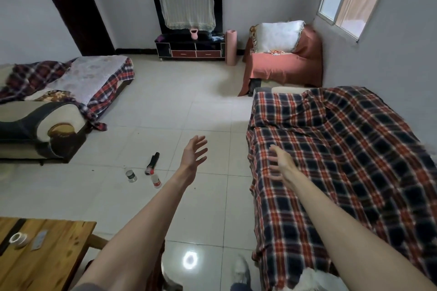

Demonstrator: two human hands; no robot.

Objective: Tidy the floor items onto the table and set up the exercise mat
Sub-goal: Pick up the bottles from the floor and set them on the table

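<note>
Both arms reach forward over the tiled floor [165, 106]. The left hand [192, 152] has its fingers spread and holds nothing; the right hand [280, 164] is also spread and empty, in front of the edge of the plaid-covered sofa [343, 149] on the right.

On the floor left of the left hand lie two plastic bottles [130, 175], one with a dark label and one with a red label [156, 181], and a black and red tool [152, 162] just beside them.

The wooden table [52, 255] stands at the lower left, with a roll of tape [19, 239] and a small grey flat thing [39, 240] on it.

The rolled pink mat [231, 47] stands upright at the far wall, between a dark cabinet [190, 51] and an armchair draped in orange cloth [283, 64]. A pink kettlebell [194, 34] sits on the cabinet. Another sofa [47, 106] lines the left side.
</note>
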